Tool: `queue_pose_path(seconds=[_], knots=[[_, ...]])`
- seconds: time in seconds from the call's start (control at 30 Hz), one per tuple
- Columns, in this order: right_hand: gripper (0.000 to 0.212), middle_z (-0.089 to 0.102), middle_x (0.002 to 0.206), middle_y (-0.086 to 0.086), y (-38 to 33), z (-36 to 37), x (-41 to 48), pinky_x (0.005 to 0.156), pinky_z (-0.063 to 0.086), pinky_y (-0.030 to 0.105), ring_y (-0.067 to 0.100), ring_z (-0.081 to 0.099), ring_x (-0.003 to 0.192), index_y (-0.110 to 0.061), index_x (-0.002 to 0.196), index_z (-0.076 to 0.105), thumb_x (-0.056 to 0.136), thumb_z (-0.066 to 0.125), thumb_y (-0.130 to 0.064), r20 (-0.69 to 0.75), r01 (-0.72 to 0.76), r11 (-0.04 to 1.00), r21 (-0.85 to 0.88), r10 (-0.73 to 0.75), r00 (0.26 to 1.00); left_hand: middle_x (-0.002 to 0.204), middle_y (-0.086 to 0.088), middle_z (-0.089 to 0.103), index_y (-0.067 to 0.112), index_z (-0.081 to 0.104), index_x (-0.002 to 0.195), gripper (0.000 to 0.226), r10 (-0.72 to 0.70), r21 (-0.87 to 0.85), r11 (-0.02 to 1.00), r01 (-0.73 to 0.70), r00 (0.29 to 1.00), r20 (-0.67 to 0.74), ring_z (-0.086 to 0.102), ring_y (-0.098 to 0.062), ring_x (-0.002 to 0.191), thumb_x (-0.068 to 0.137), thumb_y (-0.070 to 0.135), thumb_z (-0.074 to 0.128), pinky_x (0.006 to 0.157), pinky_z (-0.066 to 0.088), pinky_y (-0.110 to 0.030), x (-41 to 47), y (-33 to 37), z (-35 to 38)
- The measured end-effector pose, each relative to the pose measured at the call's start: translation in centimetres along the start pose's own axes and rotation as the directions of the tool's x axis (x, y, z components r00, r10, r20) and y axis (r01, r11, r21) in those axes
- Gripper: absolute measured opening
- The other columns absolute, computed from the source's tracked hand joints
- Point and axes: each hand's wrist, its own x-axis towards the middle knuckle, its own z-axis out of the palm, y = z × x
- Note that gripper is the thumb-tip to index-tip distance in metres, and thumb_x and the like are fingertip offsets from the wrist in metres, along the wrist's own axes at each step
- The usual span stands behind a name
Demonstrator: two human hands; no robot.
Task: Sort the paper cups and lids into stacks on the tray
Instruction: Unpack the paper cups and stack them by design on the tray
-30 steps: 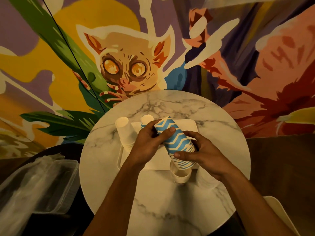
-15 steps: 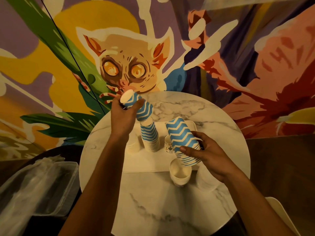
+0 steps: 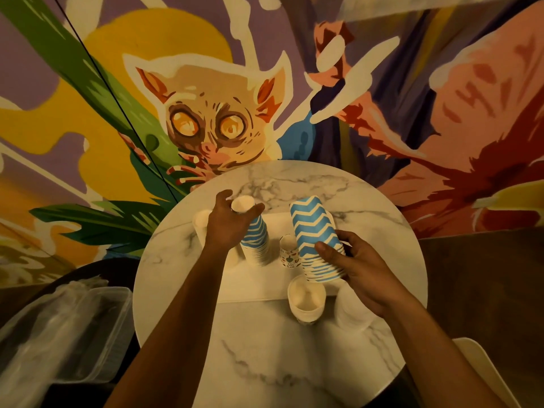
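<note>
- The standing stack of blue zigzag cups point(image 3: 256, 242) is upright on the tray point(image 3: 265, 285), with the cup bases up.
- The held stack of blue zigzag cups point(image 3: 315, 237) leans over the tray, its bases up and away and its rims toward the person.
- There are two zigzag stacks, one small patterned cup point(image 3: 290, 252) between them, and one open white cup point(image 3: 306, 298) by the tray's near edge.
- The left hand point(image 3: 228, 226) curls round the standing stack's top.
- The right hand point(image 3: 363, 270) grips the leaning stack near its rims.

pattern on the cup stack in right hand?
Blue-and-white chevron stripes on the cup stack; head view.
</note>
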Motion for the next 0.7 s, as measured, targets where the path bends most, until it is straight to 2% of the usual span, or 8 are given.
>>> queue_pose_path(seconds=[0.1, 0.17, 0.2, 0.27, 0.33, 0.4, 0.5, 0.7], knots=[[0.082, 0.077, 0.111, 0.006, 0.0, -0.1, -0.1, 0.083, 0.057, 0.034, 0.022, 0.076, 0.097, -0.015, 0.126, 0.06, 0.053, 0.085, -0.045, 0.01, -0.004, 1.0, 0.003, 0.004, 1.0, 0.145, -0.003, 0.054, 0.021, 0.042, 0.147, 0.081, 0.089, 0.044, 0.995, -0.086, 0.992, -0.085, 0.052, -0.021, 0.132, 0.083, 0.059, 0.073, 0.105, 0.043, -0.036, -1.5, 0.6, -0.4], [0.079, 0.078, 0.11, 0.006, -0.1, -0.1, -0.2, 0.085, 0.057, 0.035, 0.023, 0.076, 0.098, -0.014, 0.125, 0.061, 0.056, 0.083, -0.046, 0.024, -0.008, 1.0, -0.004, 0.009, 1.0, 0.138, 0.0, 0.059, 0.022, 0.048, 0.143, 0.074, 0.117, -0.077, 0.989, -0.124, 0.989, -0.091, 0.055, -0.016, 0.127, 0.085, 0.06, 0.07, 0.105, 0.044, -0.034, -3.3, 1.8, -0.7], [0.077, 0.078, 0.109, 0.007, -0.1, 0.0, -0.3, 0.085, 0.057, 0.035, 0.023, 0.076, 0.098, -0.013, 0.124, 0.062, 0.058, 0.082, -0.046, 0.032, -0.011, 1.0, -0.009, 0.011, 0.999, 0.133, 0.002, 0.062, 0.022, 0.051, 0.141, 0.071, 0.1, -0.171, 0.98, -0.102, 0.995, -0.022, 0.058, -0.014, 0.122, 0.084, 0.061, 0.069, 0.105, 0.047, -0.034, -4.3, 2.4, -0.8], [0.072, 0.078, 0.11, 0.008, -0.2, 0.3, -0.4, 0.087, 0.058, 0.037, 0.024, 0.075, 0.099, -0.012, 0.122, 0.065, 0.061, 0.08, -0.048, 0.054, -0.015, 1.0, -0.024, 0.016, 0.998, 0.127, 0.002, 0.068, 0.022, 0.056, 0.138, 0.071, 0.073, -0.297, 0.955, 0.002, 0.968, 0.241, 0.067, -0.014, 0.111, 0.081, 0.064, 0.065, 0.1, 0.053, -0.038, -6.4, 3.5, -1.2], [0.07, 0.077, 0.11, 0.01, -0.2, 0.6, -0.5, 0.088, 0.058, 0.039, 0.025, 0.075, 0.1, -0.011, 0.121, 0.068, 0.065, 0.078, -0.052, 0.065, -0.009, 0.999, -0.047, 0.012, 0.998, 0.123, -0.002, 0.072, 0.021, 0.059, 0.134, 0.062, 0.091, -0.323, 0.943, 0.082, 0.869, 0.486, 0.072, -0.018, 0.105, 0.084, 0.057, 0.063, 0.095, 0.058, -0.039, -8.1, 3.8, -1.2], [0.069, 0.078, 0.108, 0.009, -0.3, 1.0, -0.6, 0.082, 0.059, 0.038, 0.026, 0.075, 0.1, -0.012, 0.12, 0.068, 0.067, 0.075, -0.056, 0.065, 0.004, 0.997, -0.082, 0.002, 0.998, 0.118, -0.003, 0.075, 0.018, 0.063, 0.127, 0.044, 0.12, -0.336, 0.936, 0.104, 0.804, 0.583, 0.073, -0.022, 0.106, 0.09, 0.042, 0.064, 0.094, 0.059, -0.04, -9.2, 3.8, -0.8], [0.066, 0.078, 0.106, 0.008, -0.4, 1.3, -0.8, 0.073, 0.059, 0.034, 0.025, 0.076, 0.097, -0.014, 0.119, 0.069, 0.071, 0.07, -0.059, 0.075, 0.01, 0.996, -0.094, -0.003, 0.997, 0.112, -0.003, 0.077, 0.017, 0.066, 0.119, 0.028, 0.132, -0.393, 0.912, 0.117, 0.824, 0.551, 0.073, -0.022, 0.105, 0.094, 0.029, 0.065, 0.088, 0.06, -0.036, -9.8, 3.9, -0.7], [0.065, 0.075, 0.117, 0.005, -0.2, 1.4, -1.4, 0.083, 0.061, 0.042, 0.024, 0.073, 0.106, -0.024, 0.131, 0.061, 0.072, 0.08, -0.043, 0.193, 0.05, 0.994, -0.094, -0.031, 0.981, 0.113, -0.002, 0.077, 0.014, 0.066, 0.119, 0.027, 0.127, -0.471, 0.874, 0.12, 0.879, 0.46, 0.074, -0.02, 0.104, 0.094, 0.025, 0.067, 0.085, 0.06, -0.031, -9.6, 4.1, -1.0]])
